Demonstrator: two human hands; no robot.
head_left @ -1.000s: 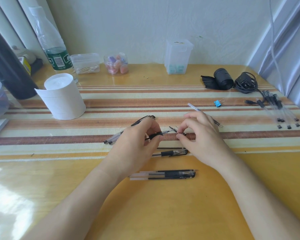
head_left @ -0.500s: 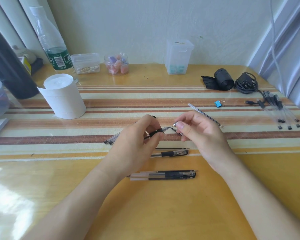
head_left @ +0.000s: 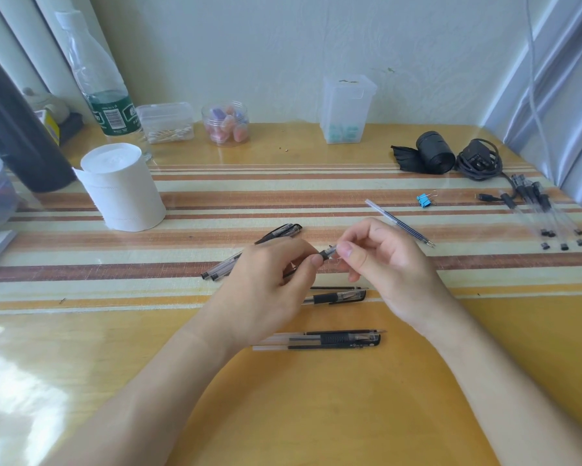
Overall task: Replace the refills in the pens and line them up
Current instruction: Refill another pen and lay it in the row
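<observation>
From the head camera, both hands meet above the middle of the striped table (head_left: 316,196). The left hand (head_left: 266,290) is closed around a pen (head_left: 326,253) by its black grip, and the right hand (head_left: 383,264) pinches the clear tip end of that same pen between thumb and forefinger, so the two hands are together, clamped on one pen.

This looks like the screwing or unscrewing of the tip section, the step that opens or closes a pen around its refill; which way it is turning cannot be told.

At five o'clock from the hands lies a pen with a loose refill beside it (head_left: 336,297), and nearer the person a second set (head_left: 323,341). At ten o'clock two more pens (head_left: 276,233) lie slanted. At two o'clock rest spare refills (head_left: 400,223), and further right a cluster of pens (head_left: 545,216).

The next move likely calls for steady twisting with light fingertip pressure, keeping the small tip piece from slipping away.
</observation>
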